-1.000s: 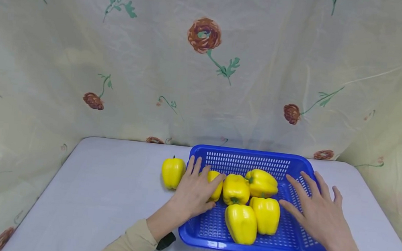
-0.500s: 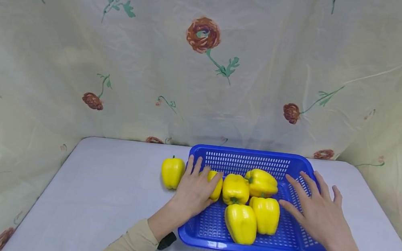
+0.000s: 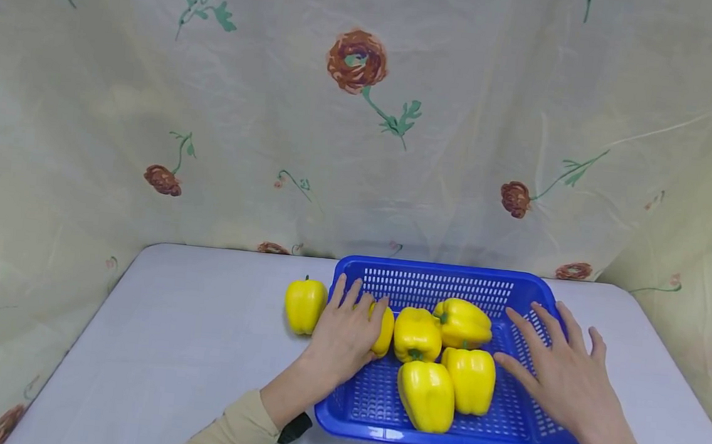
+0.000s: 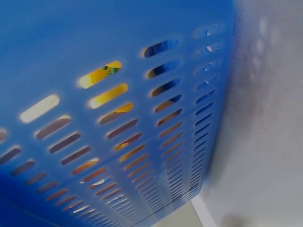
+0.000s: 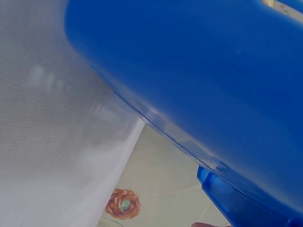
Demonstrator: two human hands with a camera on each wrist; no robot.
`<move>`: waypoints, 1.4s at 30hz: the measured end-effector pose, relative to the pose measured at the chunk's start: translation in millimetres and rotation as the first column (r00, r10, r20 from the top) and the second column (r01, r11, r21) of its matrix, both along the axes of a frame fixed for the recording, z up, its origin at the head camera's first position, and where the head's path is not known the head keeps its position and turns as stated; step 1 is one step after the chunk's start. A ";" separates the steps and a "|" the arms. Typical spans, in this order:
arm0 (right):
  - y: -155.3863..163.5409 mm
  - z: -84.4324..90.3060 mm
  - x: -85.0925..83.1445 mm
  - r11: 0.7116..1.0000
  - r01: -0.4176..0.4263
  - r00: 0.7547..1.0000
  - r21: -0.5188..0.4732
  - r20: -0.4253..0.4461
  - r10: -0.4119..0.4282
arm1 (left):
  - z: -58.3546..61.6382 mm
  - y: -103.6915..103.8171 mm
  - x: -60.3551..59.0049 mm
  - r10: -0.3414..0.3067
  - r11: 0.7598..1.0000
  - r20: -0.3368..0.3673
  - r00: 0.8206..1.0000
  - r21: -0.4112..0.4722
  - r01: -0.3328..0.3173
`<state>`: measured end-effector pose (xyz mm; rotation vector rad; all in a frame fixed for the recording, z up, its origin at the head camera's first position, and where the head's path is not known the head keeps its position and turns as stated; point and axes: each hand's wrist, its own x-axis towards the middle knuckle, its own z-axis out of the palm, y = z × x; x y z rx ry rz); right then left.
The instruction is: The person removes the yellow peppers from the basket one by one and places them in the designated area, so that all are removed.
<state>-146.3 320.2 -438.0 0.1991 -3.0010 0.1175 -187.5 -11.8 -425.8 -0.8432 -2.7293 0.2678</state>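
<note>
On the pale tabletop (image 3: 189, 349), in front of a flowered curtain (image 3: 367, 109), a blue slotted basket (image 3: 440, 280) is seen from the head view. The left hand (image 3: 345, 335) is laid over the basket's left rim, and its fingers (image 3: 379, 317) are curled over a yellow pepper (image 3: 385, 331) that lies just inside that rim; most of this pepper is hidden under the hand. The right hand (image 3: 563, 374) is rested on the basket's right side, with its fingers spread and straight, and nothing is gripped by it.

Four more yellow peppers are held in the basket: one in the middle (image 3: 417, 335), one behind it toward the back wall (image 3: 463, 323), and two nearer the front, the left of them (image 3: 426, 394) touching the right one (image 3: 471, 380). A further yellow pepper (image 3: 305, 305) is stood upright on the tabletop just outside the basket's left wall, beside the left hand.

In the left wrist view only the slotted basket wall (image 4: 118, 118) is seen close up, with yellow showing through the slots. In the right wrist view the basket's smooth blue side (image 5: 199, 71) fills the picture above the tabletop; the hand itself cannot be made out there.
</note>
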 end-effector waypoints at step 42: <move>-0.2 -0.8 0.3 1.000 -0.005 1.000 0.005 -0.009 0.005 | 36.1 -13.5 11.5 -0.015 0.987 -0.022 1.000 0.157 0.018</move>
